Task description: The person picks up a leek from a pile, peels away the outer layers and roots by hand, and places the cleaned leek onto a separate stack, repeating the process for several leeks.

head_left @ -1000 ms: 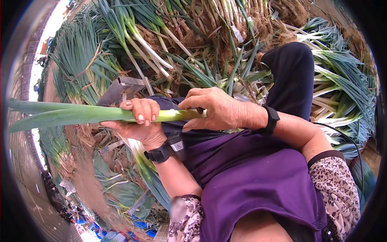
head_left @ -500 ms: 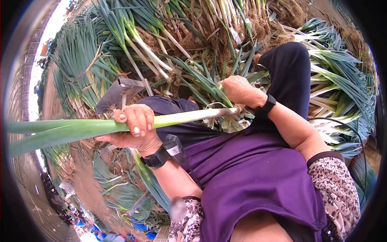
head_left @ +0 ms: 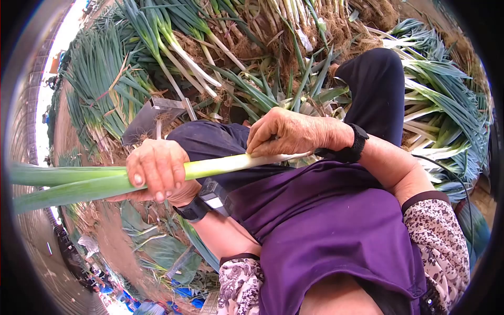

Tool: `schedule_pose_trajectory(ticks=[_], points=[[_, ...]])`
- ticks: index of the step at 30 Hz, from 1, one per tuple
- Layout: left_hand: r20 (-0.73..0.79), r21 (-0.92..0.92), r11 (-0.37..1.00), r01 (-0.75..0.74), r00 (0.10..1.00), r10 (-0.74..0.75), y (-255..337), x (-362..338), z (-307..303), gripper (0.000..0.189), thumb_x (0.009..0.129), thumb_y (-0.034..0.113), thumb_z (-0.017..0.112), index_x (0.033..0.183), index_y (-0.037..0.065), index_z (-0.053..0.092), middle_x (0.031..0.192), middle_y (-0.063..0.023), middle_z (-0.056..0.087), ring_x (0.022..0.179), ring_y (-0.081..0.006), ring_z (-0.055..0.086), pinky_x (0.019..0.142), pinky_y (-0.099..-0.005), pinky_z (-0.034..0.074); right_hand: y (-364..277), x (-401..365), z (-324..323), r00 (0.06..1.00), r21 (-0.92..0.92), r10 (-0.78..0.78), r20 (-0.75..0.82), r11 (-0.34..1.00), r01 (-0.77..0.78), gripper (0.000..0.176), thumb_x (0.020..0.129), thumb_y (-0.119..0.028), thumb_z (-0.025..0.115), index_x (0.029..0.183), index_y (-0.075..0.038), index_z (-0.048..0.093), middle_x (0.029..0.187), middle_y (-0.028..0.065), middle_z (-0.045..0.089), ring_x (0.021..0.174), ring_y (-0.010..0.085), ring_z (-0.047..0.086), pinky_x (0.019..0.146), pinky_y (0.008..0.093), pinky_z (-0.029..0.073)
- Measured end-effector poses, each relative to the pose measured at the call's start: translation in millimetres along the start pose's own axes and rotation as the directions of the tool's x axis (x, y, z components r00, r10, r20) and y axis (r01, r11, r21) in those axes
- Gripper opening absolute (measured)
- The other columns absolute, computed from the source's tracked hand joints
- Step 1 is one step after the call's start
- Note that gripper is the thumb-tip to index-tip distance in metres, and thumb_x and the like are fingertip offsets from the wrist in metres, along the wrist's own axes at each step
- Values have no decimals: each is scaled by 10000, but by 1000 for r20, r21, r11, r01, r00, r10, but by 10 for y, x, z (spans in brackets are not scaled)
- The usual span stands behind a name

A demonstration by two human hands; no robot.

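Note:
A long green onion (head_left: 223,165) lies across my lap, its green leaves to the left and its white end to the right. My left hand (head_left: 159,170) is wrapped round it where the leaves meet the pale stalk. At the white part, my right hand (head_left: 294,134) is closed, thumb and fingertips pinched against the stalk's upper edge. Its fingertips partly hide that spot. A black band circles each wrist. Just beyond my left hand stands a metal piece (head_left: 144,123) with dry roots on it.
Piled green onions (head_left: 100,73) lie at the upper left, and more with roots (head_left: 294,21) at the top. Another row (head_left: 446,105) curves down the right side. Loose leaves (head_left: 163,252) cover soil at the lower left. A black cable (head_left: 462,184) runs at the right.
My right hand has come down and left from the loose leaves onto the white stalk. My left hand has shifted slightly left with the green onion.

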State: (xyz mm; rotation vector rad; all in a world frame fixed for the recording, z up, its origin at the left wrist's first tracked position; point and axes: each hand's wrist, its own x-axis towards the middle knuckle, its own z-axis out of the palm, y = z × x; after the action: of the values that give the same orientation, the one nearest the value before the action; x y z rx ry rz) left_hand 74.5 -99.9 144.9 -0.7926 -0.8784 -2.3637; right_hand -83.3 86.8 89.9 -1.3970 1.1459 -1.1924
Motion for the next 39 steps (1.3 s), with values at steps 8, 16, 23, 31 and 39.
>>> schedule_pose_trajectory(ticks=[8, 16, 23, 31, 39], points=[[193, -248, 968, 32, 981, 17, -49, 62, 78, 101, 834, 38, 584, 838, -62, 597, 605, -154, 635, 393, -170, 552, 364, -278, 477, -139, -30, 124, 999, -13, 4, 53, 1000, -3, 87, 811, -37, 603, 857, 25, 644, 752, 112, 625, 681, 186, 589, 639, 311, 468], [358, -172, 961, 215, 923, -142, -1, 170, 44, 119, 844, 79, 609, 861, -39, 611, 639, -175, 648, 433, -203, 582, 417, -318, 486, -78, 24, 173, 987, -61, 133, 92, 990, -128, 175, 827, -136, 583, 884, 18, 644, 740, 82, 626, 673, 114, 556, 625, 286, 463], [404, -151, 959, 242, 900, -163, -80, 200, 7, 177, 849, 142, 640, 858, -32, 609, 624, -161, 646, 429, -191, 580, 418, -314, 484, 259, 53, 194, 990, -394, 93, -105, 910, -128, 165, 752, -132, 593, 691, 19, 622, 616, 211, 554, 540, 349, 535, 528, 409, 417], [-231, 278, 960, 25, 972, 42, 239, 60, 372, 571, 794, 550, 646, 895, -9, 586, 568, -4, 501, 442, -91, 423, 461, -236, 354, 1122, -210, -230, 749, -581, 554, -362, 494, -647, 261, 777, -235, 608, 828, 14, 669, 825, 217, 652, 792, 348, 644, 688, 407, 514], [-553, 550, 833, 66, 776, 303, 209, 141, 468, 523, 868, 342, 625, 1149, -75, 479, 786, -50, 427, 740, -162, 419, 754, -305, 379, 460, 223, 81, 952, 25, 231, -200, 973, -231, 393, 775, -179, 740, 1106, -5, 620, 847, 86, 684, 760, 115, 623, 689, 280, 500]])
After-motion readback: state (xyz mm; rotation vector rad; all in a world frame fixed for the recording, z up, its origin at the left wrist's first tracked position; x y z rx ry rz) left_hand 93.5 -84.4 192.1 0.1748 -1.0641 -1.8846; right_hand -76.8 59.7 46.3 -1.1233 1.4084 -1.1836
